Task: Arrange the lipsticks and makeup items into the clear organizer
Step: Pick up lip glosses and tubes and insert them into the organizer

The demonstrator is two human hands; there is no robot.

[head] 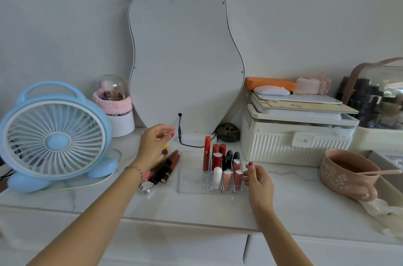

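Observation:
The clear organizer [192,187] sits on the white counter, its right-hand slots filled with several upright lipsticks [226,167] in red, black, pink and white. A tall red lip gloss [206,153] stands at its back. The organizer's left section holds nothing. A pile of loose lipsticks and makeup items [164,167] lies on the counter to its left. My left hand [156,143] hovers over that pile, fingers loosely curled and holding nothing. My right hand [257,180] touches the organizer's right wall with its fingertips.
A blue desk fan [54,139] stands at the left, a pear-shaped mirror [185,58] with a black cable behind the organizer. A cream storage box [294,139] stacked with things is at the right, and a pink bowl with spoon [349,172] sits beside it.

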